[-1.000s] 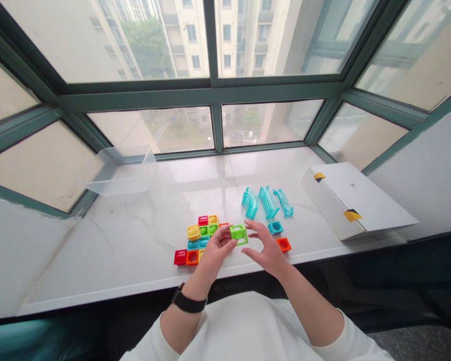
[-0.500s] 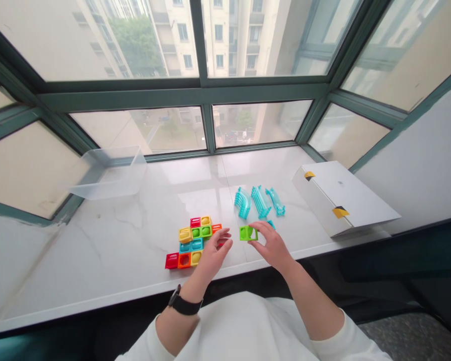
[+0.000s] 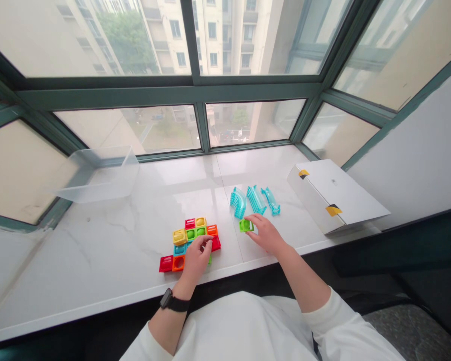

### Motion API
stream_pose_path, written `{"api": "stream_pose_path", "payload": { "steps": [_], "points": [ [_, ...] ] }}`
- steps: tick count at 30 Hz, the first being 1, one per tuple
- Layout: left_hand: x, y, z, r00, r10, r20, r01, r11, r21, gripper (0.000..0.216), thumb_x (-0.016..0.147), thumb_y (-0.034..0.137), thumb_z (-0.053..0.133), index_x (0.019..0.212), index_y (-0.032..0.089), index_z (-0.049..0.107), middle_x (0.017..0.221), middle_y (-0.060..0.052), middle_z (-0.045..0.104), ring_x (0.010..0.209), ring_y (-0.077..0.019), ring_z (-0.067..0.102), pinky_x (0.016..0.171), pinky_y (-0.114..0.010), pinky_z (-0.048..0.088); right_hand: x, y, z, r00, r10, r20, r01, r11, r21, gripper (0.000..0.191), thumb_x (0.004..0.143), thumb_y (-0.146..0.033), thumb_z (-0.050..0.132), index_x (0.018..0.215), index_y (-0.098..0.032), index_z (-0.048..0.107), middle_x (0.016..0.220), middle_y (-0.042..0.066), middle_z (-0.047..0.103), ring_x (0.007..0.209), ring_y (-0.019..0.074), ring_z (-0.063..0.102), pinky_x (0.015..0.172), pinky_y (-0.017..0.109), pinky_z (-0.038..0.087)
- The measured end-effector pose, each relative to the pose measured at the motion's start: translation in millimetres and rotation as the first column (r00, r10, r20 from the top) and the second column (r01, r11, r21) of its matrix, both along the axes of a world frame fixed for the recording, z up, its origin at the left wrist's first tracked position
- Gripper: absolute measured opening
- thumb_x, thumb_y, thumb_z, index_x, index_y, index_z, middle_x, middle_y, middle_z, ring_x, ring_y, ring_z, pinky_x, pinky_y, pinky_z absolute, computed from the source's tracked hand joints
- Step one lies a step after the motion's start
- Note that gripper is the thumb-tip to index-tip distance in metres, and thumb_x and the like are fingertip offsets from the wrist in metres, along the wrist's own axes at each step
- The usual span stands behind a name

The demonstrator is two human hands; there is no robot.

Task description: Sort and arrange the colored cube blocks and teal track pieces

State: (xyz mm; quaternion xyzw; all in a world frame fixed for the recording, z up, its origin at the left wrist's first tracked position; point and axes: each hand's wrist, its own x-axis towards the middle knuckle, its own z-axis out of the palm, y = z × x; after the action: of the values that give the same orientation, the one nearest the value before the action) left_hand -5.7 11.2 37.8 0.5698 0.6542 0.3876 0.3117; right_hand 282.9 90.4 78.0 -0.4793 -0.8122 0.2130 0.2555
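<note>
My right hand (image 3: 265, 233) pinches a small green toy block (image 3: 245, 225) with a round hollow, held over the counter between thumb and fingers. My left hand (image 3: 197, 258), a black watch on its wrist, is over the right part of a cluster of coloured blocks. Its fingers are bent, with a gap between thumb and forefinger beside a red block (image 3: 216, 243); whether they touch it I cannot tell. The cluster also shows a yellow block (image 3: 179, 236), an orange block (image 3: 179, 262) and a blue block (image 3: 179, 249). The left hand hides some blocks.
Three clear turquoise track pieces, among them a curved one (image 3: 238, 202), lie beyond my right hand. A transparent plastic bin (image 3: 97, 188) stands at the back left. On the right is a white box (image 3: 346, 195) with yellow-black tabs. Windows border the white counter (image 3: 108, 250).
My left hand has moved left and down over the block cluster. The right hand still holds the green block, now turned slightly. The whole view has shifted a little.
</note>
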Motion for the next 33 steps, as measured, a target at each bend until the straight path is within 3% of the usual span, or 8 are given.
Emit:
{"api": "stream_pose_path", "payload": {
  "steps": [6, 13, 25, 33],
  "points": [
    [2, -2, 3.5, 0.998, -0.021, -0.052, 0.023, 0.999, 0.04, 0.024, 0.095, 0.034, 0.054, 0.1, 0.023, 0.075, 0.099, -0.005, 0.077, 0.078, -0.0202, 0.067, 0.074, -0.033, 0.053, -10, 8, -21.7, 0.979, 0.03, 0.201, -0.029, 1.0, -0.007, 0.046, 0.084, -0.012, 0.076, 0.128, -0.026, 0.071, 0.129, 0.009, 0.073, 0.125, 0.0298, 0.063, 0.117, 0.055, 0.039],
    [4, -3, 4.4, 0.997, -0.034, -0.063, 0.036, 0.999, 0.037, 0.025, 0.096, 0.033, 0.053, 0.101, 0.023, 0.075, 0.102, -0.005, 0.078, 0.077, -0.0199, 0.066, 0.074, -0.034, 0.053, -13, 10, -35.0, 0.955, 0.005, 0.297, 0.014, 0.998, -0.063, 0.045, 0.086, -0.014, 0.073, 0.13, -0.026, 0.071, 0.133, 0.008, 0.073, 0.13, 0.0309, 0.06, 0.125, 0.062, 0.025],
    [5, -4, 8.4, 0.998, -0.041, -0.045, 0.042, 0.999, 0.022, 0.025, 0.097, 0.035, 0.053, 0.1, 0.024, 0.075, 0.1, -0.005, 0.078, 0.076, -0.0201, 0.066, 0.075, -0.034, 0.052, -16, 8, -36.0, 0.965, 0.014, 0.261, -0.007, 1.0, -0.028, 0.048, 0.085, -0.015, 0.077, 0.131, -0.027, 0.071, 0.132, 0.01, 0.073, 0.129, 0.0334, 0.062, 0.122, 0.069, 0.031],
    [4, -5, 10.0, 0.999, -0.043, -0.027, 0.044, 0.998, 0.033, 0.025, 0.096, 0.035, 0.053, 0.099, 0.023, 0.075, 0.101, -0.005, 0.077, 0.078, -0.02, 0.066, 0.075, -0.033, 0.052, -15, 8, -37.0, 0.967, 0.018, 0.254, -0.007, 0.999, -0.044, 0.051, 0.084, -0.014, 0.075, 0.133, -0.027, 0.068, 0.135, 0.009, 0.072, 0.131, 0.0332, 0.061, 0.123, 0.07, 0.028]
  ]
}}
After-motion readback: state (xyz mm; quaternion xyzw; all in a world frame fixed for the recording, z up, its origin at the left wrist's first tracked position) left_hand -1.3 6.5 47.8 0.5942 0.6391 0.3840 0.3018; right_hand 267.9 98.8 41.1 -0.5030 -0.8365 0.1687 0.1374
